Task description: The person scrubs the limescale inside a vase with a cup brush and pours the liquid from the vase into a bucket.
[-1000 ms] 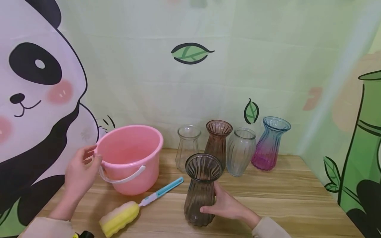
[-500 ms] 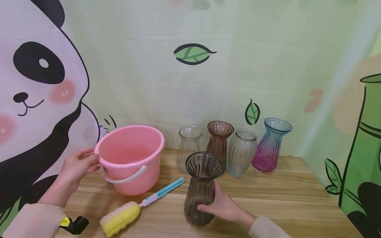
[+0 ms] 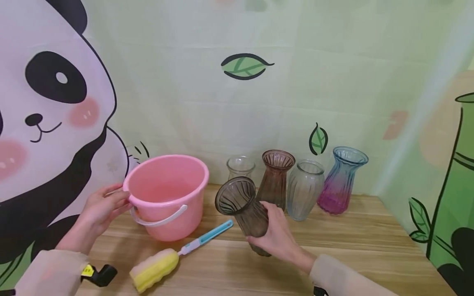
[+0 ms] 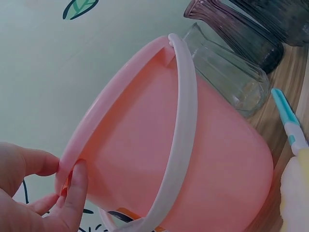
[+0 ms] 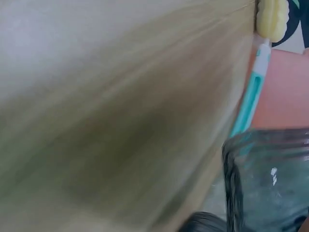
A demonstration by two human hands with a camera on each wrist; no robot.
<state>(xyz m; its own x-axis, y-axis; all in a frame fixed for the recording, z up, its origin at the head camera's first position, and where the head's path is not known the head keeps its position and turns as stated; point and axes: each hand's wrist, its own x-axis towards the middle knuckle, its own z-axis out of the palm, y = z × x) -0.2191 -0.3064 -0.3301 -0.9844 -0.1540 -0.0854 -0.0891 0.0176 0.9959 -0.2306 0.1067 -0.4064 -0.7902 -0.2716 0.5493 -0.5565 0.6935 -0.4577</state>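
In the head view, my right hand (image 3: 279, 236) grips a dark grey ribbed glass vase (image 3: 252, 220) round its body. Its mouth leans left toward the bucket and its base appears raised off the table. Close up in the right wrist view is the vase's thick glass base (image 5: 270, 179). My left hand (image 3: 105, 207) pinches the left rim of a pink bucket (image 3: 166, 232), which stands upright. The left wrist view shows thumb and fingers on either side of that bucket rim (image 4: 104, 106). The bucket's white handle (image 4: 186, 111) hangs down in front.
A yellow and white sponge brush (image 3: 155, 267) with a blue handle lies before the bucket. Behind stand a clear vase (image 3: 240, 164), a brown vase (image 3: 274, 185), a ribbed clear vase (image 3: 305, 191) and a blue-purple vase (image 3: 338, 185). A printed cloth (image 3: 177, 82) hangs behind the wooden table.
The grey vase has gone from upright to tilted left and has risen, with my right hand round it. My left hand has closed its fingers onto the bucket's rim. The view has shifted slightly.
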